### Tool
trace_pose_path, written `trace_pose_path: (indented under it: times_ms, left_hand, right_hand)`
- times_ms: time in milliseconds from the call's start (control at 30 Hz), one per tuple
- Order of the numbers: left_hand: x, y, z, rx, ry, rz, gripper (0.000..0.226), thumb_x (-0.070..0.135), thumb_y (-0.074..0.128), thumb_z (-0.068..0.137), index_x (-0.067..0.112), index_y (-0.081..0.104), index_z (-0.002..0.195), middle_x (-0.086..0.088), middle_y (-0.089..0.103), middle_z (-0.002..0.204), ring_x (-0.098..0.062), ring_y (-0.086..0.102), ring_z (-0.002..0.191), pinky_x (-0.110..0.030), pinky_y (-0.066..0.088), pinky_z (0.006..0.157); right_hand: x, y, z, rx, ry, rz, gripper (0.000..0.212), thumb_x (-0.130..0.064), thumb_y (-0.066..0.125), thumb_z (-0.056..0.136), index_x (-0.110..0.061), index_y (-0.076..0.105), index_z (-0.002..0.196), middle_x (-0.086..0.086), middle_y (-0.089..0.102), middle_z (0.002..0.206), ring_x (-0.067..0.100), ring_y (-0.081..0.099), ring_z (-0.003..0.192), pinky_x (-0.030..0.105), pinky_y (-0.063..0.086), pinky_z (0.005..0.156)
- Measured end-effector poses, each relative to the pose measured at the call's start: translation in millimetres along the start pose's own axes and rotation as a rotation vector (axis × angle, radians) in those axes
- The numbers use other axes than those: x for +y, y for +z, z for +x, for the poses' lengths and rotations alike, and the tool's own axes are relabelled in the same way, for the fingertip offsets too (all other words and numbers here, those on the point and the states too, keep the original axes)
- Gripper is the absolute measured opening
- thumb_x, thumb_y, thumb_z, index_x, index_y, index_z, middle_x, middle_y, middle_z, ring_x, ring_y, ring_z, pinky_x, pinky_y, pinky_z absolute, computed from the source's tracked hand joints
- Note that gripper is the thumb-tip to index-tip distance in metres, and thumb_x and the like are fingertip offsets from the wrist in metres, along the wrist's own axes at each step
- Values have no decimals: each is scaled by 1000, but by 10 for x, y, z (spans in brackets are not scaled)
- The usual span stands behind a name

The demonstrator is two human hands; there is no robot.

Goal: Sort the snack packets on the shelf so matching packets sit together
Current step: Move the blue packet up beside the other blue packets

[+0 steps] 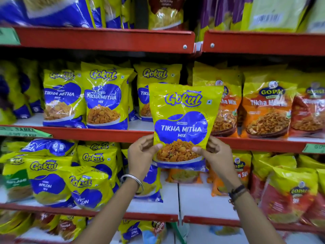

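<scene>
Red-edged shelves (105,38) fill the whole view, tier above tier, stocked with yellow snack packets. Behind and above the fingertips runs the middle shelf (98,133): to the left of the fingers stands a row of Gokul Tikha Mitha Mix packets (105,99), upright and side by side, and to the right of them a row of orange Gopal Tikha Mix packets (267,110). Below the left fingers and out to the left, on the lower shelf, Gokul Nylon Sev packets (51,182) lean against one another. Below and right of the right fingers stand red Gopal Sev packets (288,194).

Between the two sets of fingers, held upright in front of the middle shelf's edge, is one Gokul Tikha Mitha Mix packet (182,125). It covers part of the gap where the Gokul row meets the Gopal row, and its bottom edge hangs below the shelf lip.

The left hand (140,155) pinches the packet's lower left edge, thumb on the front face, the other fingers curled behind. The right hand (214,155) does the same at the lower right edge, thumb pressed on the front, fingers wrapped behind.

A silver bangle (131,180) circles the left wrist, and dark thread bands (237,192) the right wrist.
</scene>
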State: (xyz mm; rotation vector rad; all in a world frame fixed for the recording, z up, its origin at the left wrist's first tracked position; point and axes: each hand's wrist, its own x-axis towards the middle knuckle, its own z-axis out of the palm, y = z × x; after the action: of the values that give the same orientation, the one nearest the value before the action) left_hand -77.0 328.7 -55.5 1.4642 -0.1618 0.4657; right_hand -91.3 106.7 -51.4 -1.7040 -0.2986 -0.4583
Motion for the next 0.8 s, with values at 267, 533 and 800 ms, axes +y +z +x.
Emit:
trace_pose_path:
  times_ms: [267,533,800]
  left_hand:
    - [256,-92,806,116,202,66,40,-4,68,75,32,60,89,9,68,91,11,62,77,-15,50,74]
    - [-102,-189,1248,103,139,151,34,0,65,80,13,62,111,7,67,101,-2,65,96,-13,51,81]
    - [-33,-301,1620,37,39,621,31,31,71,75,19,64,102,-5,72,99,-25,65,96,-43,51,86]
  right_hand:
    - [-158,460,945,41,-110,-4,51,-5,79,72,-8,58,119,9,70,115,14,68,104,31,55,88]
    - [232,781,1333,35,27,-59,62,-32,83,69,-15,60,124,4,67,122,15,61,114,29,50,93]
    - [217,806,1453,67,15,-233,33,-44,75,74,-23,68,99,-5,76,92,8,70,88,43,57,84]
